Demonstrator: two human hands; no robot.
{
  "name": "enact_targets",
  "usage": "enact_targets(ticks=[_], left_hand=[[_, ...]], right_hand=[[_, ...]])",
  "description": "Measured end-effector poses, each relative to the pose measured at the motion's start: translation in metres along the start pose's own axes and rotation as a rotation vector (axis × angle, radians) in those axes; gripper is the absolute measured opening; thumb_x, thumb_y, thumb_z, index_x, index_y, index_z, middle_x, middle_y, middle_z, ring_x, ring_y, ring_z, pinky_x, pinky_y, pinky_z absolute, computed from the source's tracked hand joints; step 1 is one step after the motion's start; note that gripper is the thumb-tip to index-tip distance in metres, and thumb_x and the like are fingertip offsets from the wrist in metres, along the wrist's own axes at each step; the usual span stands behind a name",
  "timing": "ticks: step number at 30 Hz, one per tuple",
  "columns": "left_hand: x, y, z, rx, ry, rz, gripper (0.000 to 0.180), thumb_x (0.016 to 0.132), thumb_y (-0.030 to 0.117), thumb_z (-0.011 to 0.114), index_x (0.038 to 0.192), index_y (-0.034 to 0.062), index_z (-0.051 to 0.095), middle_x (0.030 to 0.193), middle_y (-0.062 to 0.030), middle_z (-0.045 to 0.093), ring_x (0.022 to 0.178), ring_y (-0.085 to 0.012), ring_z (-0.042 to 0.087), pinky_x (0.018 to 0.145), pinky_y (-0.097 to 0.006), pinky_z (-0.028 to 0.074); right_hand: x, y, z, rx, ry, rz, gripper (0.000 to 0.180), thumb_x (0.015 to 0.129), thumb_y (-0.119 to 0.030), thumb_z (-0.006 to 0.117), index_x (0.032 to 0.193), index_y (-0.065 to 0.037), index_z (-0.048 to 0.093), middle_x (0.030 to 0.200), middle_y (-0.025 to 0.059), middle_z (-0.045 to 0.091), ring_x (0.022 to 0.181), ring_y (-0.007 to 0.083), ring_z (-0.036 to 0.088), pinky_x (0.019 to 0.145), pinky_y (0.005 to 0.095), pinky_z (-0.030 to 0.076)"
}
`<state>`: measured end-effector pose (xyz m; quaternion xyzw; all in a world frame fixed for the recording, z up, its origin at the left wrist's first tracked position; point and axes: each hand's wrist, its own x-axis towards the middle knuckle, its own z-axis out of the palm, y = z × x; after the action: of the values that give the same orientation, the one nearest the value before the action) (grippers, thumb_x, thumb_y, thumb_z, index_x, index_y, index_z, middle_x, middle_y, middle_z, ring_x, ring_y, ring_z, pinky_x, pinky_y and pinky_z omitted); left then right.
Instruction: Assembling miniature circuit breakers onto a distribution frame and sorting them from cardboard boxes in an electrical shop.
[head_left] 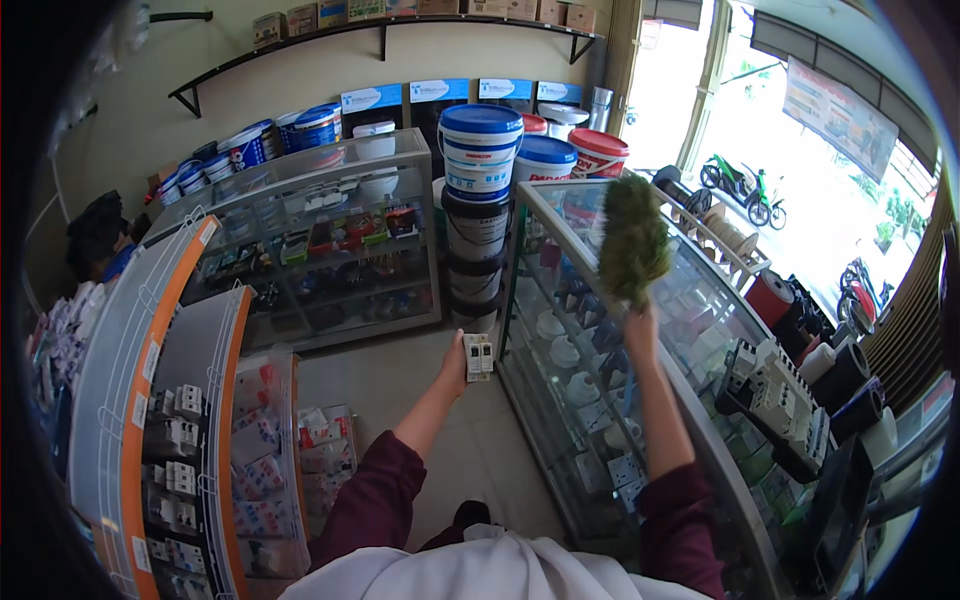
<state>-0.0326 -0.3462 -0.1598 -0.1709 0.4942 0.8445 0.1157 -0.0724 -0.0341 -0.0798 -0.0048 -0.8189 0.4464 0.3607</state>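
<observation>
My left hand point(457, 366) is closed around the side of a small white circuit breaker point(479, 357), whose face with dark details is turned up. It is held over the floor, just left of the glass counter. Out to the right, my right hand point(641, 325) grips the lower end of a bushy green-yellow feather duster point(635, 243). The duster stands upright, its fluffy head above the glass top of the display counter point(690, 300). Whether its bristles touch the glass, I cannot tell.
Tall stacked paint buckets point(480, 155) stand at the corner between this counter and another glass cabinet point(300, 250). Orange-edged shelves point(165, 380) with electrical parts rise close on my left. A row of breakers point(780, 400) lies on the right counter, near wire spools point(725, 235).
</observation>
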Motion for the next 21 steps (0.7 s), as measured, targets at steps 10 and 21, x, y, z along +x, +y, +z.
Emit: enact_targets(ticks=[10, 21], left_hand=[[0.046, -0.019, -0.014, 0.047, -0.518, 0.365, 0.062, 0.090, 0.057, 0.028, 0.133, 0.0125, 0.037, 0.127, -0.0072, 0.047, 0.114, -0.0217, 0.047, 0.093, -0.041, 0.040], [0.010, -0.022, 0.004, 0.396, 0.004, 0.596, 0.058, 0.092, 0.052, 0.027, 0.114, 0.0058, 0.056, 0.101, -0.0098, 0.061, 0.093, -0.0241, 0.057, 0.085, -0.034, 0.043]], right_hand=[[-0.187, -0.073, 0.019, -0.442, -0.585, -0.265, 0.068, 0.072, 0.005, 0.046, 0.137, -0.010, 0.032, 0.072, 0.0204, 0.060, 0.070, 0.0397, 0.060, 0.061, 0.0457, 0.047], [-0.185, -0.031, 0.010, -0.267, -0.618, -0.203, 0.066, 0.075, 0.002, 0.045, 0.135, -0.024, 0.035, 0.081, 0.0223, 0.061, 0.072, 0.0402, 0.059, 0.064, 0.0488, 0.046]])
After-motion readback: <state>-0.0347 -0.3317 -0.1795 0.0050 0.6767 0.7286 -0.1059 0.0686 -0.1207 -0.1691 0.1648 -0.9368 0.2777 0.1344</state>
